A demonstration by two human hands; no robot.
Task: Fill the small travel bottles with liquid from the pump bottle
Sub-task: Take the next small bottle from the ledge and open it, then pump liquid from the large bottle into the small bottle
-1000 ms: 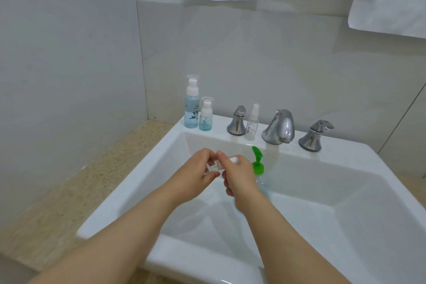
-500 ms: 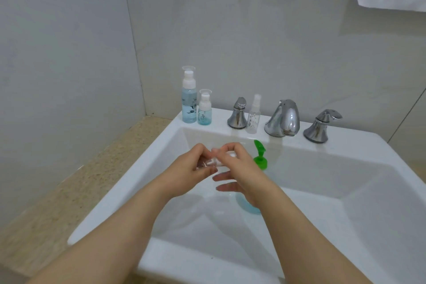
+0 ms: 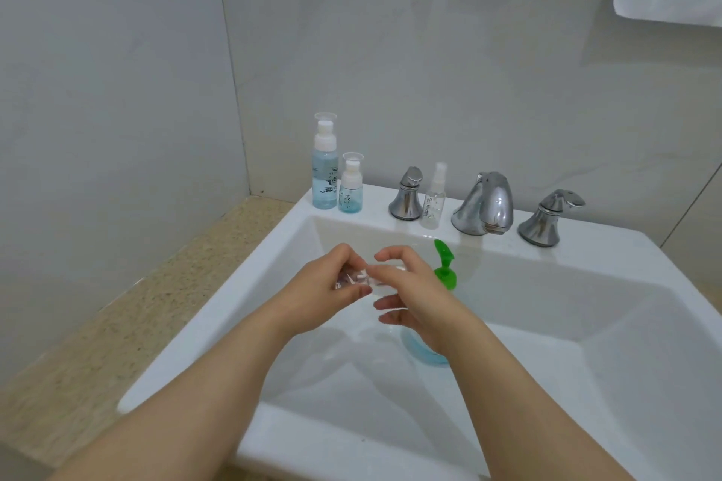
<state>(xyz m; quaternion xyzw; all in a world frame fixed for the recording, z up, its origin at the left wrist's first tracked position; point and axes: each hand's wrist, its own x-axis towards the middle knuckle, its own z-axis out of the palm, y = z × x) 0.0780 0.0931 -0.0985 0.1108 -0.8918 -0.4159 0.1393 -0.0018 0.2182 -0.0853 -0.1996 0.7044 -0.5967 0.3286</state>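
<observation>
Pinched a small clear travel bottle [image 3: 356, 280] sideways between the left hand [image 3: 328, 291], curled round its body, and the right hand [image 3: 416, 297], thumb and forefinger closed on its cap end, likely to unscrew it for filling. Worked over the sink basin [image 3: 547, 324], just beside the green-topped pump bottle [image 3: 445, 271] standing inside, probably so spills drained away. Had two blue-filled travel bottles [image 3: 325, 172] standing on the back ledge, apparently done.
</observation>
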